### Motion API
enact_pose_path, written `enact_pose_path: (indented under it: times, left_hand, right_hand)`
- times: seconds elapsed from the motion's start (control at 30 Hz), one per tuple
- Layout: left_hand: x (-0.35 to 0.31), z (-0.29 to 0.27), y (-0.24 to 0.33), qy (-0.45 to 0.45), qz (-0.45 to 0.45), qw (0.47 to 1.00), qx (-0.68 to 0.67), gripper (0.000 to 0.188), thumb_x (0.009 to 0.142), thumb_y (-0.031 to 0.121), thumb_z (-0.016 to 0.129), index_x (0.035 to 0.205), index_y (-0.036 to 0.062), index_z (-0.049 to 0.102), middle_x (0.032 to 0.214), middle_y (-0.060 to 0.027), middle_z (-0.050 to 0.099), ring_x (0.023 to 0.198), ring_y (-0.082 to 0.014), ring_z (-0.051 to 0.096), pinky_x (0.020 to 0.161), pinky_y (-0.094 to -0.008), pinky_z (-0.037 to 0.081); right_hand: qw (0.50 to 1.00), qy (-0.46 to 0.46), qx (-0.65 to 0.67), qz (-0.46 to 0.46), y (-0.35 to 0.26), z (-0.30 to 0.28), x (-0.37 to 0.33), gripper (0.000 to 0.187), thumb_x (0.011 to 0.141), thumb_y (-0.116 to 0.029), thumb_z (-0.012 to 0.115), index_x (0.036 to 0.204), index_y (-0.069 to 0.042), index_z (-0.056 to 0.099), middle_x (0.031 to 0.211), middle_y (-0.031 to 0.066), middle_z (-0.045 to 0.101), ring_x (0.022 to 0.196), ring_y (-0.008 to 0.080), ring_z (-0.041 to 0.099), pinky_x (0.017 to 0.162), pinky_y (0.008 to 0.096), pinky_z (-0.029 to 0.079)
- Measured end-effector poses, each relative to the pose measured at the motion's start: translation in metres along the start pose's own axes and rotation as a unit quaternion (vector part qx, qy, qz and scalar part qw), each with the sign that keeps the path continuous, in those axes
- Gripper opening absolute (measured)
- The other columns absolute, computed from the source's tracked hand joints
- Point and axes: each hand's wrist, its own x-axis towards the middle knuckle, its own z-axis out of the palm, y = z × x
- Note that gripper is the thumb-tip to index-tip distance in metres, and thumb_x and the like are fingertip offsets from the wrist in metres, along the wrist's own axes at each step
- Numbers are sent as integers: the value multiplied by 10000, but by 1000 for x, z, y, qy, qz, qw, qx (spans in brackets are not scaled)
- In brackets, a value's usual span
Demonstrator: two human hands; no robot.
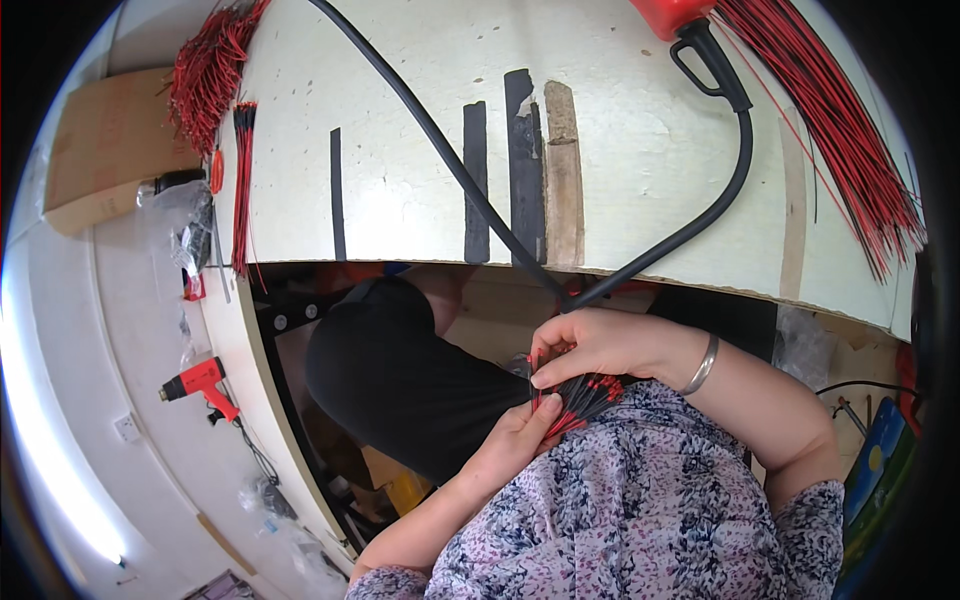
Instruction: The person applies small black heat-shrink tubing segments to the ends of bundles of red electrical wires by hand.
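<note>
A fanned bundle of thin black wires with red ends (592,400) lies in front of my body, above my lap. My left hand (512,440) is closed around the lower side of the bundle, its thumb pressed along the wires. Just above it, my right hand (605,345) is bent over, with thumb and forefinger pinched at a thin wire at the bundle's left side. Its other fingers curl and partly hide the wire ends. A metal bangle (702,366) circles my right wrist.
On the white table (410,170) a thick black cable (420,115) loops down past the front edge to a red tool (672,15). Red and black wires (830,120) lie at the right, a red wire heap (212,70) at the left. A red heat gun (203,386) is further left.
</note>
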Motion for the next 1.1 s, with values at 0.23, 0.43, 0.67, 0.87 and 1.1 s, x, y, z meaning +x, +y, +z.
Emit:
enact_pose_path:
  times: [0.23,0.43,0.67,0.87,1.1]
  left_hand:
    - [0,2,3,4,20,1000,1,536,1026,411,310,1004,19,674,618,66,434,546,-35,342,518,-196,290]
    - [1,-4,0,-16,25,1000,3,529,1028,401,308,996,17,670,618,68,435,543,-35,343,513,-197,292]
    - [1,-3,-3,-19,38,999,2,516,1031,384,306,992,23,672,619,66,436,542,-33,340,514,-191,292]
    - [0,-1,0,-12,22,1000,3,507,1032,378,311,993,23,671,623,64,438,549,-32,344,525,-188,300]
    - [-1,0,1,-10,34,999,8,507,1029,385,319,1001,26,675,628,68,445,560,-31,353,537,-188,310]
  right_hand:
    - [998,15,49,-30,9,0,-6,160,842,-101,644,960,5,658,899,30,645,857,87,582,785,213,450]
    - [996,30,82,-35,9,3,-6,151,850,-85,617,953,13,666,895,46,661,833,87,589,773,213,462]
    - [992,69,98,-41,11,8,-8,132,846,-68,618,948,12,644,925,45,649,846,91,591,781,222,471]
    - [992,76,91,-48,14,5,-11,146,850,-88,627,965,1,634,945,42,645,871,94,591,808,227,467]
    - [990,78,120,3,2,-8,-14,309,860,-253,672,1041,-3,647,948,22,646,870,74,584,789,205,452]
